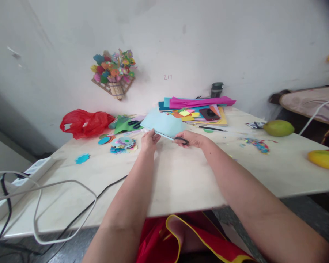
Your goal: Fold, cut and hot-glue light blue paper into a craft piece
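Light-blue sheet (164, 122), paper or thin foam (cannot tell which), is held above the tabletop (181, 182), just beyond both hands. Left hand (150, 139) pinches its near edge toward the left corner, thumb and fingers closed on it; most of the sheet extends away from the grip, toward the wall. Right hand (190, 138) is closed around black-handled scissors (181, 140) at the sheet's near right corner. Blades point left along the near edge toward the left hand; whether they are parted is too small to tell.

Left of the sheet: a green sheet (122, 125) with a second pair of black handles (135, 125) on it. Nearer, beside the left hand, a pile of flower-shaped cut-outs (123, 146); one blue scalloped cut-out (82, 158) lies apart from it. Red plastic bag (84, 123) at far left.

Right of the sheet: stacked coloured sheets, magenta sheet (201, 102) on top toward the back, smartphone (209, 114) nearer. Dark slim pen or pencil (212, 128) lies in front of the stack.

Farther right: small colourful bits (259, 145), green mango (279, 128), yellow mango (324, 159). White power strip (41, 168) at the left table end. Artificial bouquet (113, 71) hangs on the wall.
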The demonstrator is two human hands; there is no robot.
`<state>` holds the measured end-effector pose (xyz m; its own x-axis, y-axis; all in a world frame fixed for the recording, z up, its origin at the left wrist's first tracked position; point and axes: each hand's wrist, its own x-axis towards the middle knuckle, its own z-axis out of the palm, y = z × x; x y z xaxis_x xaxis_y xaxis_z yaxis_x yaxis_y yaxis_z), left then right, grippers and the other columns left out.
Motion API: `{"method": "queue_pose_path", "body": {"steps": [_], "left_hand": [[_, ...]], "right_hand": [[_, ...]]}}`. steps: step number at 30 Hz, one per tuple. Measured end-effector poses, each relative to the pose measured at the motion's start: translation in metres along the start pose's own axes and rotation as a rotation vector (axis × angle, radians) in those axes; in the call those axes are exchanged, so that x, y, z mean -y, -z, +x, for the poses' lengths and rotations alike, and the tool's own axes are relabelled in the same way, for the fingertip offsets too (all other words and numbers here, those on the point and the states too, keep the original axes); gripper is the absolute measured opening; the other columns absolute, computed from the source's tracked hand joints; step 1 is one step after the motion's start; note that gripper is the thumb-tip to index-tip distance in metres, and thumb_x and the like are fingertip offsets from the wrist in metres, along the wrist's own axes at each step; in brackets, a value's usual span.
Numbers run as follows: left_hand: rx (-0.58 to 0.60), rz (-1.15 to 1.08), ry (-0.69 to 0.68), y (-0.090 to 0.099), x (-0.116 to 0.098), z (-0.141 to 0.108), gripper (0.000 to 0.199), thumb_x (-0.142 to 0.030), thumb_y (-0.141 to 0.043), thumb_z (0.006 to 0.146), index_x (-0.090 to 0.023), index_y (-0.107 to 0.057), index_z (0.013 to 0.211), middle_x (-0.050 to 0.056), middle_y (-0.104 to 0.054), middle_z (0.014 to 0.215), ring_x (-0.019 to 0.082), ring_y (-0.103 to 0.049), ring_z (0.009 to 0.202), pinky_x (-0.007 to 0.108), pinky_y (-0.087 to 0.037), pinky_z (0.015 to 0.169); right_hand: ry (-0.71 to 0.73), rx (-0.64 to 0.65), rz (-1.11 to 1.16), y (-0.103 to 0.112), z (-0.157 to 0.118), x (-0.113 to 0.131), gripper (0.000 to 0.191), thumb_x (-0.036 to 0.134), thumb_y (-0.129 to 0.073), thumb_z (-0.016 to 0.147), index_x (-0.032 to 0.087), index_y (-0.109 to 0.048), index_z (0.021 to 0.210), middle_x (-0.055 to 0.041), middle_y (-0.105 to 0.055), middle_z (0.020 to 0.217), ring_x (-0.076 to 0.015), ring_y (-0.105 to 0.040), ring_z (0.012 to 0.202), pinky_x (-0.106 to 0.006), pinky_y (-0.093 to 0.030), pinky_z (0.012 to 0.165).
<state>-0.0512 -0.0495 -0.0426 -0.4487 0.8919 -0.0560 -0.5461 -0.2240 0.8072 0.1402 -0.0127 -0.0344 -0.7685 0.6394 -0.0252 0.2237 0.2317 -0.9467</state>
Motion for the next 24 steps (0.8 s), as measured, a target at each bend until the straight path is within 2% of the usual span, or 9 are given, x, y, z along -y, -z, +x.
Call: {"method": "queue_pose_path", "body": {"steps": [13,24], "left_hand": [[-0.045,0.005,-0.034,0.0047,-0.0035,0.0041,0.014,-0.021,-0.063,0.068,-0.015,-0.052,0.076,-0.001,-0.059,0.064,0.011,-0.06,0.056,0.027,-0.051,0.065],[-0.004,0.014,-0.05,0.0008,-0.0018,-0.0026,0.013,-0.019,-0.063,0.068,-0.016,-0.05,0.071,-0.002,-0.058,0.06,0.01,-0.059,0.053,0.026,-0.05,0.06]], "right_hand": [[-0.01,0.092,0.057,0.0041,-0.0027,-0.0032,0.022,0.032,-0.062,0.071,0.011,-0.057,0.073,0.0035,-0.051,0.05,-0.0022,-0.038,0.033,-0.016,-0.025,0.032],[-0.065,0.078,0.085,0.0025,-0.0045,-0.0008,0.024,0.034,-0.064,0.071,0.013,-0.054,0.071,0.0035,-0.052,0.051,-0.0023,-0.04,0.033,-0.016,-0.028,0.033]]}}
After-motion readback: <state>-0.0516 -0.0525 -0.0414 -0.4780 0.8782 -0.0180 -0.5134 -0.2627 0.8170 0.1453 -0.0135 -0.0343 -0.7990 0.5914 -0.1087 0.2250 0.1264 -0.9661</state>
